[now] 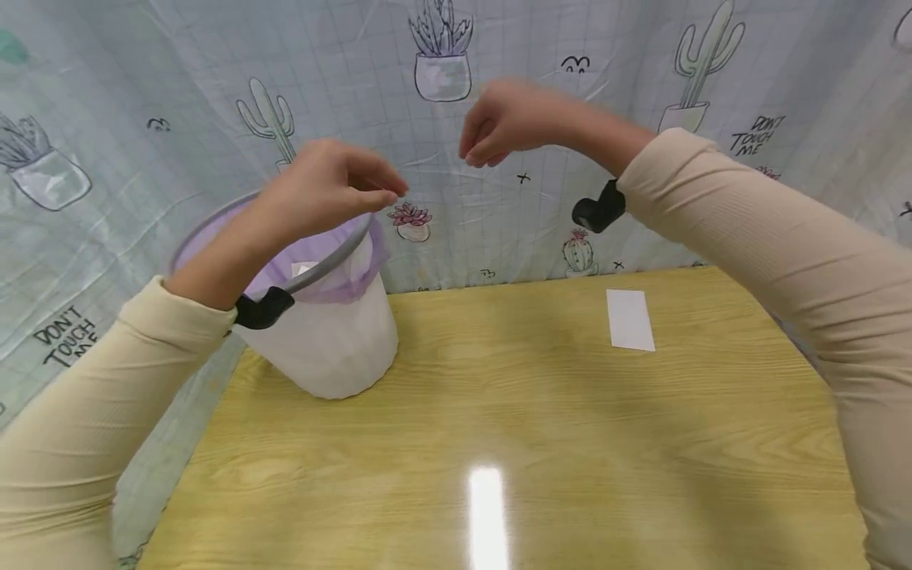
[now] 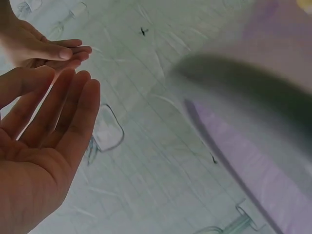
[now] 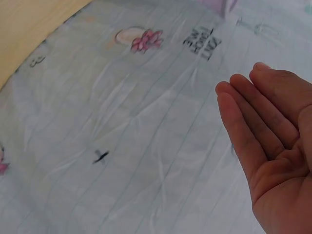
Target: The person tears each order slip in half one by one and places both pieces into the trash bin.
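Note:
My left hand [image 1: 324, 190] is raised over the rim of a white bin [image 1: 342, 348]. Its fingers bend gently with the thumb near the index fingertip, and the left wrist view shows a bare palm [image 2: 34, 170]. Up and to the right, in front of the curtain, is my right hand [image 1: 516, 123], apart from the left. In the right wrist view its slightly bent fingers [image 3: 243, 131] hold nothing. A purple bag [image 1: 352, 281] lines the bin under a grey rim ring [image 1: 335, 261]. Something white [image 1: 302, 267] shows inside, partly hidden by the left forearm.
On the wooden table [image 1: 499, 396], toward the back right, lies a white rectangular card [image 1: 630, 319]. A curtain printed with cacti [image 1: 484, 222] hangs behind the table. Dark wrist mounts [image 1: 598, 207] stick out from both cream sleeves.

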{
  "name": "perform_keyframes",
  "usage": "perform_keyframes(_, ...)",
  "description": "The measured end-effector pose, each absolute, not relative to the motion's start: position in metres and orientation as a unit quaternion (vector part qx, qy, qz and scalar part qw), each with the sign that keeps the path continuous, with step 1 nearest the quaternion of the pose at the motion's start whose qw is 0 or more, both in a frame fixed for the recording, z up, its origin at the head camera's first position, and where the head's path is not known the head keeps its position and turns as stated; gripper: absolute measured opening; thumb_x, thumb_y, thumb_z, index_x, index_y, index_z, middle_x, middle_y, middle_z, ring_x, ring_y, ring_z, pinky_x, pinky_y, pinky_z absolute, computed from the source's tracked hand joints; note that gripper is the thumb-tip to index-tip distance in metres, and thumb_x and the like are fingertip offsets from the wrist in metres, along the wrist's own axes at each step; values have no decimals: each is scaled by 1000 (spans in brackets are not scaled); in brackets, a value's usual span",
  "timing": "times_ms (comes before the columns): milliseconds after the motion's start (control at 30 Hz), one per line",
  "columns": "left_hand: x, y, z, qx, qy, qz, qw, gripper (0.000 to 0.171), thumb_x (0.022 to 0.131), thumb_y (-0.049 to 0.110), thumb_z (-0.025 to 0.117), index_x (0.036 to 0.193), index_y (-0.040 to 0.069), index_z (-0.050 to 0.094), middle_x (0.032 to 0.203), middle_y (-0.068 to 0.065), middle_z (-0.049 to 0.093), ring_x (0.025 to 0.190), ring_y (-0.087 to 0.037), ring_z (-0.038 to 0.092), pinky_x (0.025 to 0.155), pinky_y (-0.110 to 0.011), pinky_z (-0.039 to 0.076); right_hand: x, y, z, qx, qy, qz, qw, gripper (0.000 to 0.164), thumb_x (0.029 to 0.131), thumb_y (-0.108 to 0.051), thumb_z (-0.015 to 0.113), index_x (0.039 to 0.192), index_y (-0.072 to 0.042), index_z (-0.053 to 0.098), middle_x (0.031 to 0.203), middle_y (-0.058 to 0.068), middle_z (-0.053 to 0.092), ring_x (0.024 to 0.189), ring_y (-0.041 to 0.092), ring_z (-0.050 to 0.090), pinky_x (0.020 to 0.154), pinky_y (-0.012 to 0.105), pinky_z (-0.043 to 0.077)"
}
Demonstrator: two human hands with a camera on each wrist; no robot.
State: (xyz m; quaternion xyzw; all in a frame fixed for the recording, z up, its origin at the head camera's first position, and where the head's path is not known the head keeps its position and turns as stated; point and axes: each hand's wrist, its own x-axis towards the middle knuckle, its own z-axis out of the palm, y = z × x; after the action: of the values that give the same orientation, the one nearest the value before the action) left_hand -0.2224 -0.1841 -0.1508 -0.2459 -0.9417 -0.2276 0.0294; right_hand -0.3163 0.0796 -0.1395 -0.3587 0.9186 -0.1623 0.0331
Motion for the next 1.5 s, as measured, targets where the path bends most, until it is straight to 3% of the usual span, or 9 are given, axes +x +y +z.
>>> perform_keyframes(267,-222,-155,-167,-289,-923,-255,-4,19,98,10,67,113,11,78,109,-3,76,98,-17,71,89,-37,54,-314,149,-158,-300,943,-142,21,28,101,-27,66,118,-5,74,113,12,76,101,22,73,90,40,56)
perform_keyframes(500,-227,-137,-194,-333,-903,-271,-21,17,97,10,69,111,11,78,107,-1,76,99,-15,70,86,-36,55,-314,189,-186,-271,942,-189,63,25,101,-20,65,116,-1,73,107,13,76,88,15,76,76,26,59)
perform_keyframes(767,-235,-118,-241,-359,-876,-319,-44,17,98,10,68,112,9,77,106,-1,77,97,-14,71,85,-33,56,-307,220,-225,-256,939,-212,89,26,101,-18,66,118,1,72,108,16,75,88,22,76,77,33,61)
perform_keyframes(1000,-237,-95,-306,-351,-835,-423,-36,17,100,13,67,113,9,77,108,-2,76,95,-14,72,83,-30,57,-298,259,-282,-228,943,-224,91,25,102,-20,66,118,-3,73,105,11,76,89,21,74,81,41,60)
perform_keyframes(1133,-234,-75,-354,-327,-839,-433,-38,19,102,13,63,117,12,76,114,-1,74,99,-13,71,82,-26,57,-295,278,-321,-259,951,-158,65,16,98,-17,70,108,-6,76,96,6,77,82,19,73,74,42,59)
perform_keyframes(1300,-241,-30,-398,-332,-831,-438,-82,23,102,12,63,124,11,72,120,-4,72,103,-15,70,80,-21,56,-294,304,-372,-327,940,-94,34,11,89,-4,76,100,-2,74,89,9,76,81,25,73,71,42,59)
perform_keyframes(1400,-247,8,-419,-332,-823,-445,-122,26,101,11,64,126,9,70,123,-6,71,104,-15,70,78,-18,55,-298,315,-400,-320,944,-82,24,19,88,2,75,106,2,71,93,15,75,83,30,73,71,45,59)
perform_keyframes(1500,-252,51,-440,-344,-824,-419,-167,34,101,15,65,134,9,64,133,-5,66,115,-15,66,84,-16,52,-306,322,-425,-298,952,-61,12,27,89,4,72,116,5,67,103,22,73,82,33,72,71,47,58)
